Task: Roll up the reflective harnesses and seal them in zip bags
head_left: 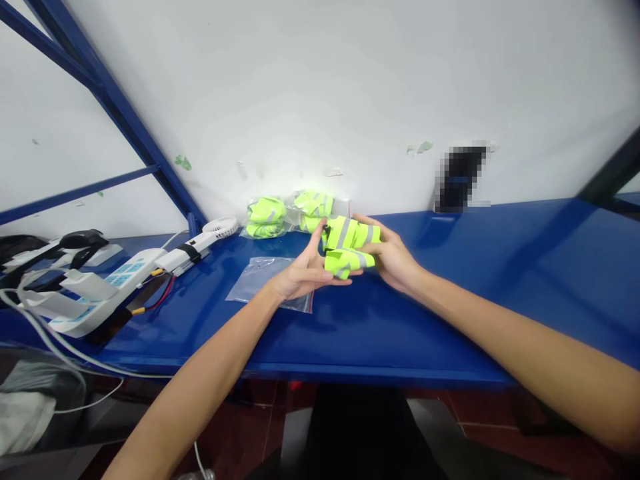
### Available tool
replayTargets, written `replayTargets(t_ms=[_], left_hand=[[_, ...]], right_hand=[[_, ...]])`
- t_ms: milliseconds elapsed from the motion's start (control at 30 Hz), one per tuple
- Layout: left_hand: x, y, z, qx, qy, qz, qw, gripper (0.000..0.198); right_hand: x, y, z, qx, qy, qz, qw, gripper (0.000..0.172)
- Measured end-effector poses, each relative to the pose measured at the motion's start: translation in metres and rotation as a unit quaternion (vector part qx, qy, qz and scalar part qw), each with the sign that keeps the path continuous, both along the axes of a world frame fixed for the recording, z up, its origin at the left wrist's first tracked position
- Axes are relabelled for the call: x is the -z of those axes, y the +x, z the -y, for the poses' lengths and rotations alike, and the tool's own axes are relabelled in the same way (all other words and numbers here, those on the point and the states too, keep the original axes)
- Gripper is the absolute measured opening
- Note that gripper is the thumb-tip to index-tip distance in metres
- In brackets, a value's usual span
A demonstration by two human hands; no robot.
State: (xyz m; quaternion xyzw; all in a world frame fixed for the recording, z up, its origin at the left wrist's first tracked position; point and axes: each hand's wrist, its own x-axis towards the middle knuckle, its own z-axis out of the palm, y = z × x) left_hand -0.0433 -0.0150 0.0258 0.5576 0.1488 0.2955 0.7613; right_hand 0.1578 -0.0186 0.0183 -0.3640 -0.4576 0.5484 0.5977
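Between my two hands is a bunched neon-yellow reflective vest point(345, 235) with silver-grey stripes, held above the blue shelf. My left hand point(305, 270) grips its left side, thumb up and fingers beneath. On the other side my right hand point(393, 253) is closed on the vest, its fingers partly hidden by the fabric. A clear zip bag point(255, 277) lies flat on the shelf, partly under my left hand. Behind, against the wall, sit two clear bags with similar folded yellow vests, a left bagged vest point(266, 217) and a right bagged vest point(313, 202).
A white power strip point(113, 287) with plugged-in adapters and cables stands at the left. Beside it lie a small white handheld fan point(220, 228) and a red-black wire point(163, 297). A pixelated dark object point(457, 180) leans on the wall. The blue shelf point(490, 280) has a raised front edge.
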Motion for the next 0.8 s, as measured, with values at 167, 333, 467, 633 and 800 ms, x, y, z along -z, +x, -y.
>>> replayTargets(t_ms=[167,333,467,633,800], left_hand=[[0.004,0.004,-0.002,-0.031,-0.001,0.011,0.999,0.127],[0.006,0.007,-0.003,-0.093,0.005,0.019,0.995,0.122],[0.006,0.007,-0.002,-0.135,-0.004,0.024,0.991,0.112],[0.01,0.01,-0.004,-0.132,-0.036,0.02,0.99,0.101],[0.007,0.011,-0.003,-0.078,0.008,0.022,0.997,0.105]], right_hand=[[0.005,0.001,-0.003,-0.008,0.032,0.044,0.998,0.053],[0.002,0.006,-0.001,-0.072,0.047,0.038,0.996,0.038],[-0.006,0.012,0.005,-0.113,0.141,0.154,0.972,0.059],[-0.012,0.013,0.009,-0.021,0.218,0.317,0.923,0.058],[-0.001,0.008,0.001,0.026,0.161,0.245,0.956,0.04]])
